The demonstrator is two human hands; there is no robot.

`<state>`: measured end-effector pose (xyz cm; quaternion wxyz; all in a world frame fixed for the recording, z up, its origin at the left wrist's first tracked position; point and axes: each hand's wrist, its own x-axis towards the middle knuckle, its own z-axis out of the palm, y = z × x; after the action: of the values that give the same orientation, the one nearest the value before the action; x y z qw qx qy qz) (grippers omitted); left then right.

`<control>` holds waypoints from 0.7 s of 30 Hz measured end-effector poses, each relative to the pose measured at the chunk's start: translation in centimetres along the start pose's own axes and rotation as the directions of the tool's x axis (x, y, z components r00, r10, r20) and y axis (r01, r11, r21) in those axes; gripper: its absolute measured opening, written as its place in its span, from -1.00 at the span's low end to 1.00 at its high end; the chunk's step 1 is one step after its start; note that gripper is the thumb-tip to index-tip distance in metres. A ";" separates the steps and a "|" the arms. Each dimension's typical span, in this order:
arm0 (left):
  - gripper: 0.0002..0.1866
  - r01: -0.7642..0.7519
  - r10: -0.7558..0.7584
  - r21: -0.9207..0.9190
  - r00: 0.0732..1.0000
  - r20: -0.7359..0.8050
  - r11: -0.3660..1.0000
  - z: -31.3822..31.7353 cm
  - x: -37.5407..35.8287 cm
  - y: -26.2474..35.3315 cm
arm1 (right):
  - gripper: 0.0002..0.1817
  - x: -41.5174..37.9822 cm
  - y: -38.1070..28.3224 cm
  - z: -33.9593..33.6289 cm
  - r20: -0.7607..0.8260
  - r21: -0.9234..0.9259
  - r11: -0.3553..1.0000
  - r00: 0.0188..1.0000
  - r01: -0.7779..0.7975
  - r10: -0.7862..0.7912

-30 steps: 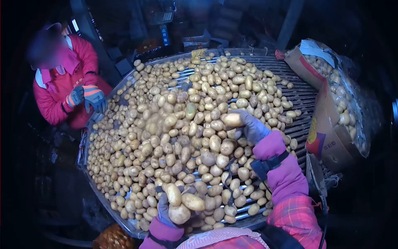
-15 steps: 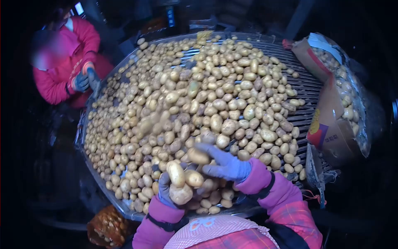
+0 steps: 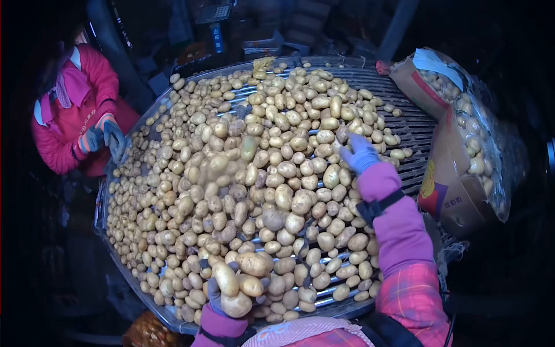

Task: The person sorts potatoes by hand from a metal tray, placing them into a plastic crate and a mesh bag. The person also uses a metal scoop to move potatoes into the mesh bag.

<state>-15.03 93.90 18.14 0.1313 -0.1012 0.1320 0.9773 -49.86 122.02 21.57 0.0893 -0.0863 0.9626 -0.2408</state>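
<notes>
A wide barred table (image 3: 416, 136) is heaped with potatoes (image 3: 300, 202). At its near edge my left hand (image 3: 216, 298), in a purple-grey glove, is wrapped round several large potatoes (image 3: 238, 283) held in a cluster. My right hand (image 3: 361, 154), gloved the same way, reaches over the right part of the heap, with its fingers at a dark potato (image 3: 342, 134). Those fingers look spread and are not closed round it. A greenish potato (image 3: 248, 148) lies in the upper middle of the heap.
An open cardboard box (image 3: 462, 191) with potatoes in clear plastic stands at the right. Across the table at the left is a co-worker in a pink jacket (image 3: 95, 124), gloved hands together. An orange net bag (image 3: 150, 331) sits below the near left edge.
My right hand has moved from beside the held potatoes out to the upper right of the heap. My left hand still holds its cluster. The view has shifted a little.
</notes>
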 end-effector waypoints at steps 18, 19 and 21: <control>-0.25 -0.114 0.207 0.297 0.931 -0.301 0.948 -0.4 -2.0 -0.9 | -0.33 -5.2 3.3 -0.1 0.412 -0.153 0.925 0.873 0.348 -0.261; -0.25 -0.105 0.223 0.337 0.916 -0.333 0.936 -0.5 -2.0 -0.9 | -0.33 -4.2 3.2 -0.7 0.412 -0.156 0.925 0.874 0.346 -0.258; -0.23 -0.084 0.192 0.321 0.927 -0.323 0.943 0.2 -2.4 -0.6 | -0.40 -0.5 2.5 -1.7 0.461 -0.129 0.940 0.858 0.317 -0.226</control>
<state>-12.57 94.00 18.78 0.0498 -0.2425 0.3077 0.9187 -50.03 125.05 21.87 0.2601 -0.2824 0.9146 -0.1272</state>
